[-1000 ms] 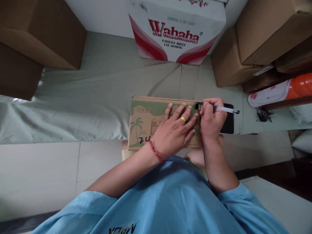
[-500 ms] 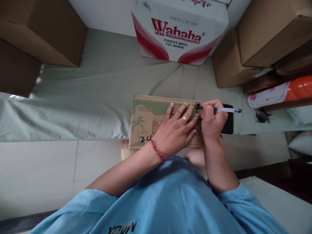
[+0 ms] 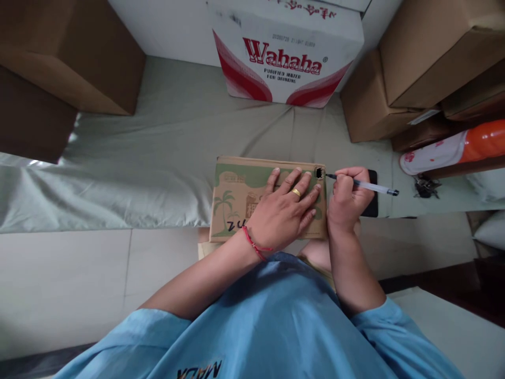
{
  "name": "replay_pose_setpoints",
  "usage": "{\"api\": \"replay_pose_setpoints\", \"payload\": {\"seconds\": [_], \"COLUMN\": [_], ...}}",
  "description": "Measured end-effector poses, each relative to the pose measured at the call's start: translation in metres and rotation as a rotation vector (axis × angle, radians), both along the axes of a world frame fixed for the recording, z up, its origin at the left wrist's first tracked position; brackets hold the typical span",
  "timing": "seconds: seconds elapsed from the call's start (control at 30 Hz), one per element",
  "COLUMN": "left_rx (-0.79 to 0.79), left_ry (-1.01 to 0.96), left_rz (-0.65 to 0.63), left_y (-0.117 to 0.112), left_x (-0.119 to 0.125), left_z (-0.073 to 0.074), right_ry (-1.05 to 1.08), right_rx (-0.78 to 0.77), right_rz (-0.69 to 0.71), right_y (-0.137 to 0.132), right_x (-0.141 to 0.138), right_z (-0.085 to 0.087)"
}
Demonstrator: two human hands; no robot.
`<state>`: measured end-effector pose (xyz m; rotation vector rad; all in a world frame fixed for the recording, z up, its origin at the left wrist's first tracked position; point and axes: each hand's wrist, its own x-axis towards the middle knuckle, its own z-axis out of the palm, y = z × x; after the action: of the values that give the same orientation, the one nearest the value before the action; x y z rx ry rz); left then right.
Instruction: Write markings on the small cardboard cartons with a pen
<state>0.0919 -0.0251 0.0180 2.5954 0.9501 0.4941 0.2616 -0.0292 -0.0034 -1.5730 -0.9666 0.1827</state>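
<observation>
A flat cardboard box [image 3: 231,202] with a green print and palm trees rests across my lap and the edge of the cloth-covered surface. Near its far right corner is a small ragged hole [image 3: 320,172], dark inside. My left hand [image 3: 286,208] lies flat on the box's right half, fingers spread, pressing on the cardboard. Pinched in my right hand [image 3: 349,197] is a pen [image 3: 374,187] with a clear barrel. Its dark tip points left, just to the right of the hole and apart from it. The fingertips of the right hand are partly hidden.
Behind stands a white Wahaha water carton [image 3: 288,58]. Brown cartons [image 3: 79,52] stand at the left, and more boxes [image 3: 430,58] are stacked at the right. By them lie an orange and white cylinder [image 3: 453,147], keys [image 3: 426,187] and a black flat object [image 3: 371,205] beside my right hand.
My right hand has drawn the pen to the right, and its tip has come out of the hole, which now shows fully. My left hand stays on the box.
</observation>
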Motion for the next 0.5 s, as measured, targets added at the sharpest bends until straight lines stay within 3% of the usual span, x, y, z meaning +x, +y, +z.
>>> {"api": "replay_pose_setpoints", "payload": {"seconds": [0.5], "left_rx": [-0.023], "left_ry": [0.009], "left_rz": [-0.003], "left_y": [0.0002], "left_x": [-0.0001], "left_z": [0.003], "right_ry": [-0.052], "right_rx": [-0.062], "right_rz": [0.028], "right_y": [0.0015], "right_x": [0.0025], "right_z": [-0.0055]}}
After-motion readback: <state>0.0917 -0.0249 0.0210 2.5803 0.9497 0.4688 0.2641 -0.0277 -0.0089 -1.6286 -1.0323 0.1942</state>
